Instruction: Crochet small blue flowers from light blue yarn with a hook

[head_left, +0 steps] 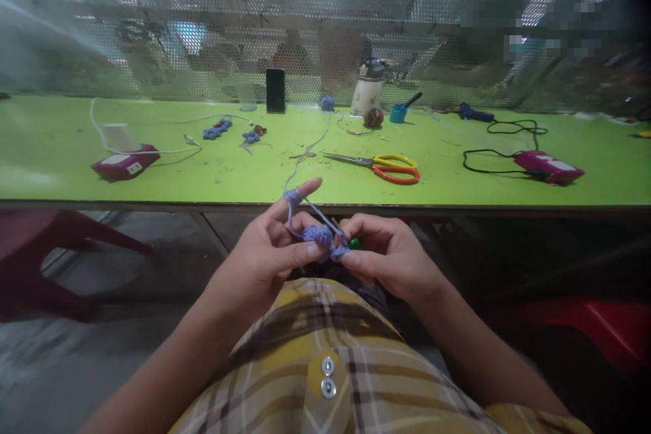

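In front of my lap, my left hand [269, 247] pinches a small piece of blue-purple crochet work [317, 234] between thumb and fingers. Its raised index finger has blue yarn [292, 197] wound around it. One strand slants down to the crochet work; another runs up across the table to a small yarn ball [327, 103]. My right hand [389, 252] is closed on a crochet hook [354, 243], of which a green part and a thin tip show. The hook is at the right end of the work, mostly hidden by my fingers.
Scissors [394, 168] lie open on the green table [244, 176]. Crocheted pieces [218, 129], a phone [275, 90], a bottle [367, 93], a dark yarn ball [373, 118] and a blue pot [399, 113] stand behind. Corded purple power strips [549, 167] and a glue gun [475, 112] flank them.
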`<act>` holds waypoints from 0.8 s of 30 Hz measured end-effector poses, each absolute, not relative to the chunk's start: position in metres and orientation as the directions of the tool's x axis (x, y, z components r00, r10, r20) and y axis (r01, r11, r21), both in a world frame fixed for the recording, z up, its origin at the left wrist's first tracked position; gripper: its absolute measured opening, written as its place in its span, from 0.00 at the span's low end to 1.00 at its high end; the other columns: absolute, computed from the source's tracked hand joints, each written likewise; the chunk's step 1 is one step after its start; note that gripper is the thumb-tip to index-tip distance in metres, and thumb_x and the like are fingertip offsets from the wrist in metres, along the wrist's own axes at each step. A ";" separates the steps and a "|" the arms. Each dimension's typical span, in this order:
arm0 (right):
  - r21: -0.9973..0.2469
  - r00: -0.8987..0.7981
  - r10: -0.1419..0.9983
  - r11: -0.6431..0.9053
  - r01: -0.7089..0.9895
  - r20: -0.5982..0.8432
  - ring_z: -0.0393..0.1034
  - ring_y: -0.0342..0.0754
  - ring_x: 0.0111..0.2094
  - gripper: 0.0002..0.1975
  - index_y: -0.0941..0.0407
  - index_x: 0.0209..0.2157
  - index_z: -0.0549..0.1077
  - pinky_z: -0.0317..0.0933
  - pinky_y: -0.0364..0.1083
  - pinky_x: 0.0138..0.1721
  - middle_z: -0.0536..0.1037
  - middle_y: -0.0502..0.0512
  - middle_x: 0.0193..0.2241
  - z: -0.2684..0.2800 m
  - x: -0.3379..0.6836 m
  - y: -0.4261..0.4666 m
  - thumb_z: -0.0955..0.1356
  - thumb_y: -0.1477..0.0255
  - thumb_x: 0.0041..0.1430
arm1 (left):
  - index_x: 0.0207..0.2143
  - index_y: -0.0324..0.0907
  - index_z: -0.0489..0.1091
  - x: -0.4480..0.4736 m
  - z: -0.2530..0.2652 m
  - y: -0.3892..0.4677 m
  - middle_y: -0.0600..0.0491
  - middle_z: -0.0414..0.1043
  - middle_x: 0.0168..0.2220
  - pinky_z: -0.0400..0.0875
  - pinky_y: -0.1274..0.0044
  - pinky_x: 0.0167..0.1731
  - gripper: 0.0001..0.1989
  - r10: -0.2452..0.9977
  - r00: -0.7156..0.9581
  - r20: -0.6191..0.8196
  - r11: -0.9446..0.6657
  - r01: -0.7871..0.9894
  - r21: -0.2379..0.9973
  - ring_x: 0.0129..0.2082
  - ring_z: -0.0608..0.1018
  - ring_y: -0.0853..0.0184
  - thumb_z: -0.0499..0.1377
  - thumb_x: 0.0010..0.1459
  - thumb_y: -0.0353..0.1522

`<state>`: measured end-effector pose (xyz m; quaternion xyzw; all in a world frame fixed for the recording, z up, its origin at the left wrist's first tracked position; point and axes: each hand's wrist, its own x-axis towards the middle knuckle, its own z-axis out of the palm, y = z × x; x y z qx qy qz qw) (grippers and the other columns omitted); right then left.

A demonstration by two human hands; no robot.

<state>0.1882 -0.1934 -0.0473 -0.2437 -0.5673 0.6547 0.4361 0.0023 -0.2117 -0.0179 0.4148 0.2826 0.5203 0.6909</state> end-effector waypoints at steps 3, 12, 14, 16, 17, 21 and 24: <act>-0.918 -0.508 0.851 -0.084 -0.387 0.136 0.54 0.35 0.15 0.10 0.58 0.31 0.74 0.48 0.36 0.15 0.69 0.44 0.18 -0.052 0.185 -0.192 0.77 0.71 0.49 | 0.56 0.40 0.70 0.005 -0.020 -0.213 0.59 0.71 0.24 0.63 0.87 0.23 0.35 0.962 0.273 -0.029 0.183 -0.557 0.810 0.22 0.71 0.78 0.70 0.43 0.19; -0.870 -0.436 0.888 -0.095 -0.483 0.145 0.52 0.34 0.15 0.11 0.58 0.30 0.74 0.45 0.37 0.15 0.69 0.45 0.19 -0.063 0.182 -0.192 0.77 0.71 0.47 | 0.55 0.37 0.68 0.013 -0.026 -0.213 0.62 0.68 0.24 0.69 0.85 0.30 0.33 0.971 0.236 -0.039 0.180 -0.612 0.770 0.23 0.71 0.79 0.67 0.46 0.17; -0.876 -0.423 0.896 -0.091 -0.474 0.136 0.52 0.34 0.15 0.12 0.58 0.30 0.74 0.45 0.37 0.15 0.69 0.45 0.19 -0.064 0.183 -0.192 0.78 0.70 0.45 | 0.58 0.38 0.65 0.013 -0.027 -0.213 0.62 0.69 0.24 0.69 0.83 0.32 0.35 0.968 0.246 -0.053 0.190 -0.577 0.794 0.25 0.73 0.77 0.67 0.47 0.17; -0.886 -0.412 0.902 -0.082 -0.456 0.128 0.53 0.35 0.15 0.13 0.58 0.29 0.74 0.46 0.37 0.15 0.69 0.45 0.20 -0.065 0.184 -0.191 0.78 0.69 0.45 | 0.61 0.39 0.61 0.013 -0.027 -0.213 0.61 0.71 0.26 0.70 0.82 0.34 0.38 0.964 0.259 -0.060 0.197 -0.543 0.817 0.27 0.74 0.75 0.67 0.48 0.18; -0.892 -0.406 0.905 -0.075 -0.447 0.128 0.53 0.35 0.16 0.13 0.57 0.29 0.74 0.47 0.37 0.15 0.69 0.46 0.20 -0.066 0.185 -0.190 0.78 0.69 0.45 | 0.63 0.40 0.59 0.012 -0.028 -0.213 0.61 0.71 0.26 0.70 0.81 0.34 0.40 0.961 0.269 -0.059 0.198 -0.527 0.826 0.27 0.74 0.75 0.67 0.49 0.18; -0.904 -0.395 0.907 -0.037 -0.426 0.149 0.54 0.36 0.16 0.12 0.57 0.29 0.74 0.48 0.37 0.15 0.69 0.46 0.20 -0.072 0.187 -0.187 0.78 0.69 0.46 | 0.65 0.41 0.55 0.010 -0.030 -0.212 0.62 0.71 0.25 0.68 0.81 0.34 0.44 0.956 0.292 -0.037 0.178 -0.473 0.863 0.27 0.73 0.76 0.68 0.48 0.19; -0.906 -0.393 0.904 -0.012 -0.422 0.171 0.53 0.35 0.16 0.11 0.57 0.30 0.75 0.48 0.37 0.15 0.69 0.45 0.20 -0.077 0.187 -0.185 0.77 0.69 0.48 | 0.65 0.42 0.55 0.009 -0.033 -0.210 0.62 0.72 0.26 0.68 0.82 0.34 0.44 0.962 0.272 0.004 0.120 -0.435 0.892 0.28 0.73 0.76 0.69 0.48 0.20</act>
